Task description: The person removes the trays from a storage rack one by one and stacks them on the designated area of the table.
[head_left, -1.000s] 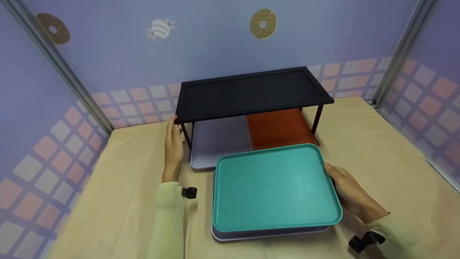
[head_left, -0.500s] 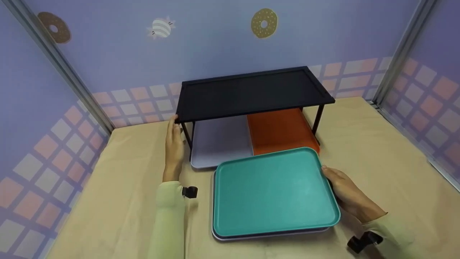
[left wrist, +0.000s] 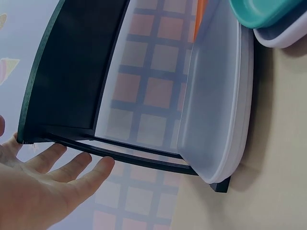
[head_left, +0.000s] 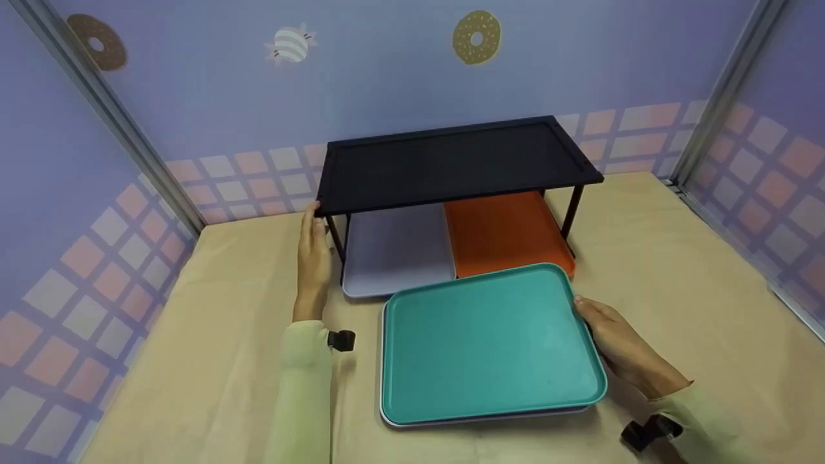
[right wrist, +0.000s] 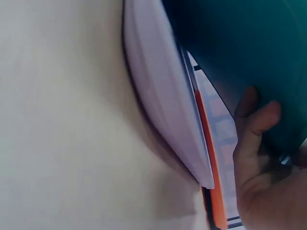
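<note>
My right hand (head_left: 625, 348) grips the right edge of a teal tray (head_left: 490, 348), thumb on its rim and fingers underneath. That tray tilts, right side raised, over a pale lavender tray (right wrist: 163, 91), which it mostly hides in the head view. With fingers extended, my left hand (head_left: 313, 274) touches the left end of a black rack (head_left: 457, 164); in the left wrist view the fingertips lie by its side leg. Under the rack, a second lavender tray (head_left: 398, 251) sits on the left and an orange tray (head_left: 506, 235) on the right, side by side.
A beige cloth (head_left: 219, 335) covers the table. Behind the rack rises a purple wall (head_left: 387, 77) with printed doughnuts and tiles. Side walls and a metal post (head_left: 728, 90) bound the table left and right.
The teal tray has come down a little on its right side and shifted slightly left, with my right hand following. More of the orange tray shows. My left hand stays at the rack.
</note>
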A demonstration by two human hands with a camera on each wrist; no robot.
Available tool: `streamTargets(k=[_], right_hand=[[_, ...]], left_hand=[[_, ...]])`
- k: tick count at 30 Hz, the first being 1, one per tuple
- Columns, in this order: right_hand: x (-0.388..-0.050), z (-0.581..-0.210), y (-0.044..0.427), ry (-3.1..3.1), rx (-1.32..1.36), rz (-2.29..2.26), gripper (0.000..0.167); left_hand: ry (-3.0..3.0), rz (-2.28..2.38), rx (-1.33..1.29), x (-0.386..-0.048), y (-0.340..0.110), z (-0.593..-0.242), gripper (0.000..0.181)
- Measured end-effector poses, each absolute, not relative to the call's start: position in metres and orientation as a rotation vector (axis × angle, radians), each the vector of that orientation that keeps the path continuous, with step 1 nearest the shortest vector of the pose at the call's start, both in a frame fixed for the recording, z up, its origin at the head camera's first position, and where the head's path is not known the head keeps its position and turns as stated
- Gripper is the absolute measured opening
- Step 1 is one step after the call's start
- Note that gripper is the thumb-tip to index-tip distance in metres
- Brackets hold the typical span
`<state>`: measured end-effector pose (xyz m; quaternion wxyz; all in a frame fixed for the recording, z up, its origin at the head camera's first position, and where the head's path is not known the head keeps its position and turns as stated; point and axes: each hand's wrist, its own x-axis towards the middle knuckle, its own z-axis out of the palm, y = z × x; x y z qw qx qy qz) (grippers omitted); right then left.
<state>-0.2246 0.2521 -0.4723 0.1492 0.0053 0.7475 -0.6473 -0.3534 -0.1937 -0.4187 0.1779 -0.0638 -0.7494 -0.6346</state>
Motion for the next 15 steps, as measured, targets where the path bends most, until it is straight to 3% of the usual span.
streamTargets(k=[4, 15], right_hand=[[-0.2248, -0.4699, 0.2474, 2.236, 0.065, -1.762, 0.082], [-0.2212, -0.4676, 0.2447, 2.503, -0.014, -1.596, 0.058]], left_hand=[[-2.117, -1.778, -0.185, -0.3554, -0.1929, -0.4179, 0.053], [-2.111, -1.784, -0.198, -0.354, -0.1951, -0.4201, 0.052]])
